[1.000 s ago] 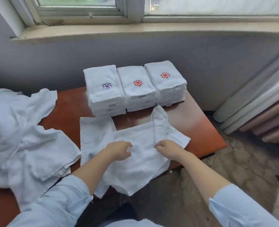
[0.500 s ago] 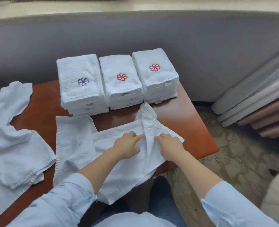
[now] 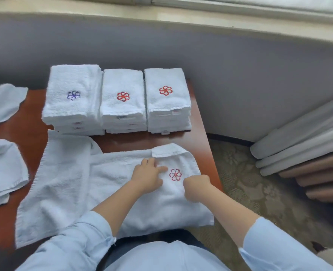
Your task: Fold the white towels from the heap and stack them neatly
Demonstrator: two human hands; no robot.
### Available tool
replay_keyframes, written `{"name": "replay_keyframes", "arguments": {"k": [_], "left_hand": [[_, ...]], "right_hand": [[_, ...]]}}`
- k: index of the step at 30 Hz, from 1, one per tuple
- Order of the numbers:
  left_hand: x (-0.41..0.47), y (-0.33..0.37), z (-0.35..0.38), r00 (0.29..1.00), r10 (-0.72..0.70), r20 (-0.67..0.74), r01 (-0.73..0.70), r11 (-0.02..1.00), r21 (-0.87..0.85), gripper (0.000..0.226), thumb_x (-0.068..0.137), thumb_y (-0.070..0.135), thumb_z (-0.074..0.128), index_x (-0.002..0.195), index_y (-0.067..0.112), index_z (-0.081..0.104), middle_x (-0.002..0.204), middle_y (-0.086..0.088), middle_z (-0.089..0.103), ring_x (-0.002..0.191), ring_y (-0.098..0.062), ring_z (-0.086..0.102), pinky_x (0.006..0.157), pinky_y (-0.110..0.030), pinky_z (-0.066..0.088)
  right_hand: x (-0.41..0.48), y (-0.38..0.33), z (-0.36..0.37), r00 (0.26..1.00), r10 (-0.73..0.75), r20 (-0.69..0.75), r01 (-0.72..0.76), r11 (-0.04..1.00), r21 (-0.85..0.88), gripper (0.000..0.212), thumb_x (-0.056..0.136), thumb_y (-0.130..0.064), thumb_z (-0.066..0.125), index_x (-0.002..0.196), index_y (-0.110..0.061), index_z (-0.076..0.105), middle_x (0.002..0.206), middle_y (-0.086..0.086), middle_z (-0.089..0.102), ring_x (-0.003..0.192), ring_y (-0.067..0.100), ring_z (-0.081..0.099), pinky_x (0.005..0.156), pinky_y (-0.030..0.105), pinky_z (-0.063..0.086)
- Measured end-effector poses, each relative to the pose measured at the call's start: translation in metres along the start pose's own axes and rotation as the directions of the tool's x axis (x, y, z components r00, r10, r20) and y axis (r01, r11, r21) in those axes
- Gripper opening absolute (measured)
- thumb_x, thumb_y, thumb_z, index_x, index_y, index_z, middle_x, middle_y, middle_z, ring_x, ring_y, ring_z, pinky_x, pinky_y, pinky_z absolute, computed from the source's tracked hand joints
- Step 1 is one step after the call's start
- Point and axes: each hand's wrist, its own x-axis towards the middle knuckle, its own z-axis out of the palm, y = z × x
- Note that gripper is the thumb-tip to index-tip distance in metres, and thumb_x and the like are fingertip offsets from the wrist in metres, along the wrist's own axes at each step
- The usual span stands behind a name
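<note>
Right hand [image 3: 196,187]: curling knuckles-up at the towel's right edge, nearest the person on the near side of the stacks; looks to be gripping the cloth, thumb hidden.
Left hand [image 3: 148,178]: pressing down w/ fingers stretched out flat, just left of the logo, near side of the stacks.
Towel [image 3: 110,178]: lying spread on the table [image 3: 200,137], just in front of the stacks, near edge hanging off toward the person.
Logo [image 3: 175,174]: now showing face-up betw. the two hands. 0.5 s ago that end was bunching up in a ridge and no logo was showing.
Far corner [image 3: 167,151]: flipping back over itself, toward the middle stack.
Heap [image 3: 3,163]: sitting well left of the stacks, more towels waiting.
Stacks: left stack [image 3: 73,94], middle stack [image 3: 122,96] and right stack [image 3: 166,90] standing side by side, touching, same as 0.5 s ago.
Meaning: right end is smoothing out, so folding is prob. starting w/ logo outward. The flipped corner is needing flattening first, and the left part is still lying loose.
Vs 1.0 s ago: hands are sitting further right on the towel, and the cloth is looking flatter.
</note>
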Motion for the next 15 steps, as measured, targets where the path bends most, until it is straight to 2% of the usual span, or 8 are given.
{"name": "replay_keyframes", "arguments": {"k": [2, 3, 5, 6, 8, 9, 12, 15], "left_hand": [[-0.001, 0.003, 0.0, 0.999, 0.047, -0.003, -0.047, 0.994, -0.097, 0.043, 0.094, 0.035, 0.051, 0.136, 0.043, 0.051, 0.138, 0.002, 0.041, 0.129, -0.021, 0.036, 0.097, -0.036, 0.039], [-0.002, 0.003, 0.0, 0.999, 0.049, -0.016, -0.051, 0.985, -0.165, 0.04, 0.094, 0.031, 0.051, 0.132, 0.041, 0.056, 0.136, 0.005, 0.045, 0.128, -0.018, 0.039, 0.095, -0.035, 0.041], [-0.003, -0.002, -0.004, 0.997, 0.004, -0.073, -0.025, 0.958, -0.286, 0.033, 0.094, 0.022, 0.05, 0.121, 0.036, 0.064, 0.128, 0.011, 0.054, 0.121, -0.014, 0.048, 0.089, -0.033, 0.046], [-0.004, -0.005, -0.007, 0.994, -0.037, -0.104, 0.001, 0.945, -0.327, 0.031, 0.093, 0.02, 0.05, 0.117, 0.034, 0.065, 0.124, 0.012, 0.057, 0.115, -0.012, 0.052, 0.087, -0.033, 0.047], [-0.006, -0.014, -0.012, 0.978, -0.122, -0.171, 0.05, 0.927, -0.371, 0.028, 0.093, 0.017, 0.051, 0.112, 0.033, 0.065, 0.117, 0.012, 0.058, 0.108, -0.01, 0.055, 0.084, -0.031, 0.048], [-0.007, -0.018, -0.014, 0.967, -0.154, -0.204, 0.066, 0.921, -0.383, 0.028, 0.092, 0.016, 0.051, 0.111, 0.033, 0.064, 0.116, 0.012, 0.057, 0.107, -0.009, 0.055, 0.082, -0.029, 0.047], [-0.005, -0.03, -0.02, 0.944, -0.204, -0.261, 0.085, 0.911, -0.405, 0.032, 0.092, 0.014, 0.052, 0.117, 0.031, 0.061, 0.12, 0.01, 0.054, 0.113, -0.01, 0.051, 0.08, -0.029, 0.046], [-0.001, -0.038, -0.023, 0.946, -0.189, -0.265, 0.078, 0.922, -0.378, 0.04, 0.092, 0.014, 0.053, 0.128, 0.028, 0.056, 0.13, 0.008, 0.051, 0.123, -0.014, 0.044, 0.089, -0.032, 0.046]], "right_hand": [[0.002, 0.008, -0.003, 0.999, -0.025, 0.043, 0.026, 0.999, -0.035, 0.012, 0.085, -0.01, 0.046, 0.076, -0.017, 0.045, 0.071, -0.005, 0.045, 0.058, 0.015, 0.041, 0.054, 0.025, 0.03], [0.003, 0.012, -0.007, 0.999, -0.038, 0.01, 0.038, 0.999, -0.008, 0.011, 0.086, -0.015, 0.047, 0.075, -0.018, 0.047, 0.068, -0.006, 0.047, 0.058, 0.015, 0.043, 0.053, 0.023, 0.03], [0.008, 0.017, -0.019, 0.978, -0.055, -0.203, 0.083, 0.987, 0.134, 0.014, 0.085, -0.027, 0.052, 0.075, -0.018, 0.052, 0.066, -0.008, 0.049, 0.063, 0.021, 0.052, 0.053, 0.023, 0.031], [0.012, 0.018, -0.025, 0.941, -0.046, -0.336, 0.119, 0.973, 0.2, 0.012, 0.084, -0.029, 0.055, 0.079, -0.018, 0.053, 0.068, -0.008, 0.049, 0.069, 0.023, 0.054, 0.053, 0.024, 0.03], [0.021, 0.015, -0.038, 0.846, -0.055, -0.531, 0.213, 0.947, 0.241, 0.014, 0.082, -0.027, 0.06, 0.093, -0.022, 0.052, 0.081, -0.009, 0.051, 0.072, 0.022, 0.053, 0.052, 0.027, 0.03], [0.027, 0.011, -0.043, 0.821, -0.078, -0.565, 0.243, 0.944, 0.223, 0.023, 0.082, -0.024, 0.062, 0.102, -0.023, 0.051, 0.093, -0.009, 0.051, 0.071, 0.021, 0.051, 0.052, 0.028, 0.031], [0.044, -0.003, -0.055, 0.842, -0.117, -0.527, 0.227, 0.962, 0.15, 0.047, 0.082, -0.014, 0.061, 0.126, -0.024, 0.047, 0.117, 0.0, 0.044, 0.072, 0.021, 0.044, 0.049, 0.028, 0.028], [0.056, -0.012, -0.056, 0.87, -0.096, -0.483, 0.169, 0.979, 0.11, 0.043, 0.087, -0.011, 0.054, 0.127, -0.024, 0.051, 0.118, 0.001, 0.044, 0.081, 0.025, 0.055, 0.052, 0.029, 0.029]]}}
